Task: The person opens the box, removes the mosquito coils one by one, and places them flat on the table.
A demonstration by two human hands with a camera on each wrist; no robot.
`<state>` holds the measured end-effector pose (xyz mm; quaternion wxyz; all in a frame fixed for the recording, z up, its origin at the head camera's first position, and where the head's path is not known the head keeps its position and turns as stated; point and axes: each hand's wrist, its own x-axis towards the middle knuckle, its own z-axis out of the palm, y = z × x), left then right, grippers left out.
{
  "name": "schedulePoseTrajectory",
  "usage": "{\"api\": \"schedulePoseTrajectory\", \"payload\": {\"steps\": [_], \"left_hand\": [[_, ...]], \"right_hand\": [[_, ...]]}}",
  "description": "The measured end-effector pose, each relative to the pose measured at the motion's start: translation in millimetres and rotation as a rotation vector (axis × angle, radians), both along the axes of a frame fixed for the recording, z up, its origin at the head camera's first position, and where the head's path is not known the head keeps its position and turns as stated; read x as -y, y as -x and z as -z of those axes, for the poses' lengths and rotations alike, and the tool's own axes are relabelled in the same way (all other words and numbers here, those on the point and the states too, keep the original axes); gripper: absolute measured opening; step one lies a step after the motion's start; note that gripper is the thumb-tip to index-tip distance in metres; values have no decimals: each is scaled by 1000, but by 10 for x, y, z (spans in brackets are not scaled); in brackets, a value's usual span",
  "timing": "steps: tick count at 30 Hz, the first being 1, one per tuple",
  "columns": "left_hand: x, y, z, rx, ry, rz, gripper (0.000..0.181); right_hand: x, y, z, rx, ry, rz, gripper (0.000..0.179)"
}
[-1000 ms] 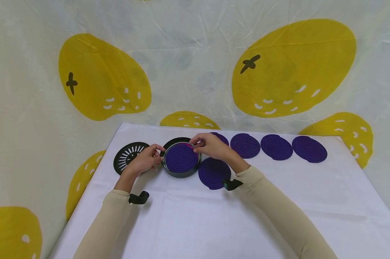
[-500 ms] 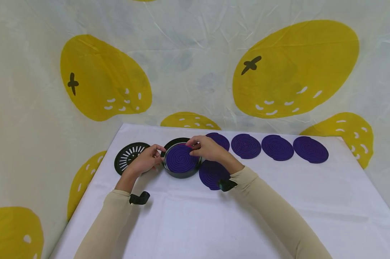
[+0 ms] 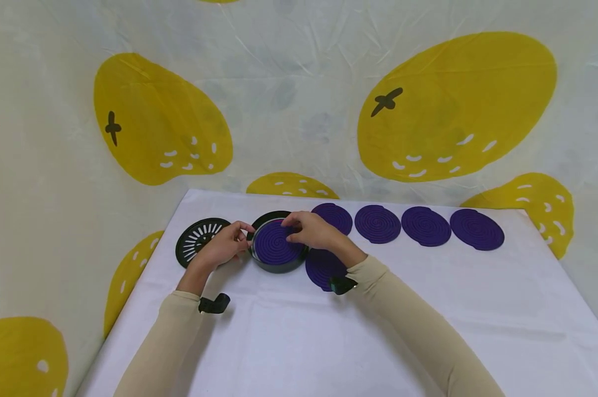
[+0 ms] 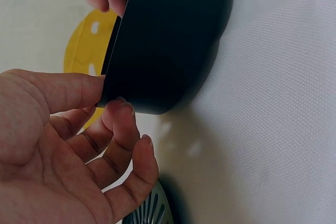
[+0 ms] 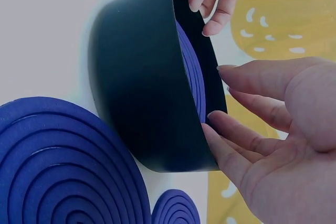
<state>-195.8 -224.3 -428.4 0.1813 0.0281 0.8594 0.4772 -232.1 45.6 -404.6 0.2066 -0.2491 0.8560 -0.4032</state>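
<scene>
A round black coaster holder [image 3: 277, 269] stands on the table with a purple spiral coaster [image 3: 276, 245] inside it. My left hand [image 3: 221, 246] pinches the holder's left rim between thumb and fingers, which the left wrist view shows close up. At the right side of the opening is my right hand [image 3: 314, 231]. Its fingers are fairly straight and spread, reaching over the rim beside the coaster; in the right wrist view nothing is pinched between them. Another purple coaster [image 3: 323, 269] lies just right of the holder, partly hidden by my right arm.
A black slotted disc [image 3: 189, 241] lies left of the holder, partly behind my left hand. Along the table's back edge, several purple coasters, among them a purple coaster [image 3: 377, 224], lie in a row. A fruit-print cloth [image 3: 299, 110] hangs behind the white table [image 3: 289, 342].
The right hand has moved slightly left and inward from the holder's right rim, over the coaster, which now sits lower in the holder. My left hand has stayed at the left rim.
</scene>
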Motion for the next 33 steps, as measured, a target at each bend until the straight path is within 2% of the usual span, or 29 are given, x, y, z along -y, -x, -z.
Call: {"api": "schedulePoseTrajectory", "payload": {"steps": [11,19,30,33], "left_hand": [[-11,-6,-22,5,-11,-2,40],[-12,-8,-16,-6,5,-13,36],[-8,-7,-7,-9,-6,-9,37],[-2,-3,3,-12,-12,-9,36]], "right_hand": [[-12,14,25,41,39,25,35],[-34,26,46,75,115,45,32],[-43,12,36,23,148,78,32],[-40,6,37,35,152,98,33]]}}
